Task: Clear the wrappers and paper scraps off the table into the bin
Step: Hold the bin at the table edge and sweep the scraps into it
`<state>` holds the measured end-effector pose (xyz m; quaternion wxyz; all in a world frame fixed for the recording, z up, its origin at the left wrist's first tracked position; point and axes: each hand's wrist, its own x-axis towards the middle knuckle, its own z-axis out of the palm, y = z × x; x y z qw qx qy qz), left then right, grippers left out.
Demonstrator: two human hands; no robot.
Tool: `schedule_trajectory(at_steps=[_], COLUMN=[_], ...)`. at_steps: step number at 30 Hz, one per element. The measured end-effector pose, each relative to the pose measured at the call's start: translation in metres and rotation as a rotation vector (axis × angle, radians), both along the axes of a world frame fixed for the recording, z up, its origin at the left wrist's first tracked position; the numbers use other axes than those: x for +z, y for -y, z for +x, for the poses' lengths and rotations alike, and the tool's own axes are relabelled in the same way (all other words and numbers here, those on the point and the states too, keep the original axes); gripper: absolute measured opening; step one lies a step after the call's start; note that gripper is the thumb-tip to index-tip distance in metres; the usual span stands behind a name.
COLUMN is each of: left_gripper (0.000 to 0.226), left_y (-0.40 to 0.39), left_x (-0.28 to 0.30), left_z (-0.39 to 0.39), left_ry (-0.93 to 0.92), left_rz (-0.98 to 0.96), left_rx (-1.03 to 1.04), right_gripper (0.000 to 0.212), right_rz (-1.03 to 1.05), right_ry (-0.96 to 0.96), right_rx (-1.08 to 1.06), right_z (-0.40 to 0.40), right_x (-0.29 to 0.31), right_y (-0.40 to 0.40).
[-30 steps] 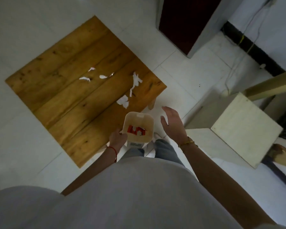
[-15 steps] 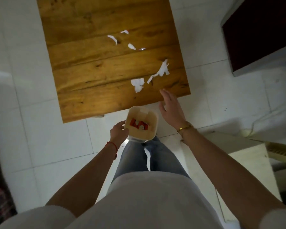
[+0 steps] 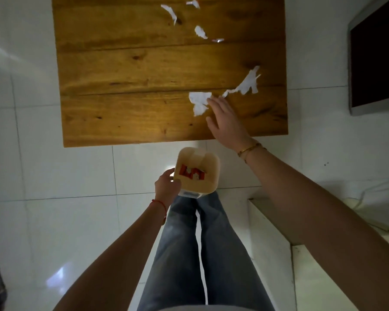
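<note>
A low wooden table (image 3: 126,70) fills the upper middle of the head view. White paper scraps lie on it: a crumpled piece (image 3: 198,102) near the front right, a long torn strip (image 3: 245,84) beside it, and several small bits (image 3: 200,32) further back. My right hand (image 3: 225,117) is over the table with fingers spread, its fingertips touching the crumpled piece. My left hand (image 3: 166,187) grips the rim of a small cream bin (image 3: 209,182) held in front of the table edge. Red wrappers (image 3: 191,172) lie inside the bin.
White floor tiles (image 3: 54,171) surround the table. A dark cabinet with a grey frame (image 3: 373,55) stands at the right. A pale box or step (image 3: 270,223) sits at my right side. My legs in jeans (image 3: 200,243) are below the bin.
The view has swung to face the table squarely. My right hand has reached from beside the bin forward onto the table to the crumpled scrap. The left hand still holds the bin.
</note>
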<state>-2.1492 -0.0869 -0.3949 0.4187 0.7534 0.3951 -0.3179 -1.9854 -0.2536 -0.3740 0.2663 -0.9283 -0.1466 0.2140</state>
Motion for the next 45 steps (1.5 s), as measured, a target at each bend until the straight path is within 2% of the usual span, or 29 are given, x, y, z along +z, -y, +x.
schedule_trajectory(at_steps=[9, 15, 20, 23, 28, 31, 38, 45], left_gripper=[0.047, 0.049, 0.048, 0.047, 0.047, 0.047, 0.047, 0.050], left_y=[0.011, 0.016, 0.023, 0.028, 0.040, 0.047, 0.056, 0.054], left_x=[-0.036, -0.035, -0.030, -0.029, -0.028, -0.030, -0.031, -0.026], left_z=[0.007, 0.017, 0.023, 0.026, 0.029, 0.032, 0.041, 0.040], left_ry=[0.005, 0.006, 0.009, 0.008, 0.019, 0.016, 0.010, -0.020], left_rz=[-0.005, -0.015, -0.039, -0.034, -0.045, -0.051, -0.050, -0.046], left_rx=[0.106, 0.133, 0.116, 0.087, 0.080, 0.070, 0.069, 0.072], right_gripper=[0.052, 0.044, 0.041, 0.043, 0.051, 0.055, 0.053, 0.053], right_rz=[-0.080, -0.040, 0.064, 0.074, -0.073, -0.124, -0.155, -0.103], right_ry=[0.064, 0.165, 0.101, 0.120, 0.140, 0.106, 0.089, 0.124], right_rx=[0.233, 0.392, 0.523, 0.405, -0.100, -0.190, -0.006, 0.387], right_z=[0.016, -0.028, -0.073, -0.070, -0.010, 0.027, 0.049, -0.042], right_x=[-0.043, -0.046, -0.042, -0.040, -0.036, -0.038, -0.051, -0.053], right_y=[-0.012, -0.001, 0.020, 0.033, 0.061, 0.077, 0.066, 0.042])
